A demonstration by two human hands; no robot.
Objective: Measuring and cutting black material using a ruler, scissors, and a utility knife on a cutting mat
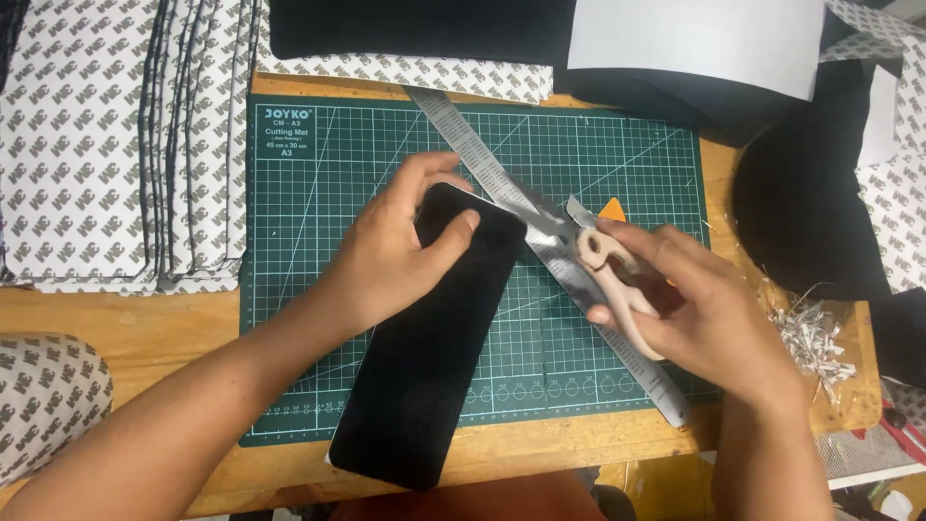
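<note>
A long black fabric strip (pixel 424 357) lies slanted across a green cutting mat (pixel 318 174), its near end hanging past the mat's front edge. My left hand (pixel 391 246) grips the strip's far end, thumb on top. My right hand (pixel 699 309) holds a pair of scissors with pale pink handles (pixel 610 275); their blades (pixel 540 224) are apart at the strip's top right corner. A steel ruler (pixel 482 159) lies diagonally on the mat under the scissors.
Stacks of white patterned sheets (pixel 96 145) fill the left side. Black fabric (pixel 801 203) and a white sheet (pixel 694 43) lie at the back and right. A pile of shredded offcuts (pixel 815 338) sits right of the mat. A small orange piece (pixel 612 208) shows behind the scissors.
</note>
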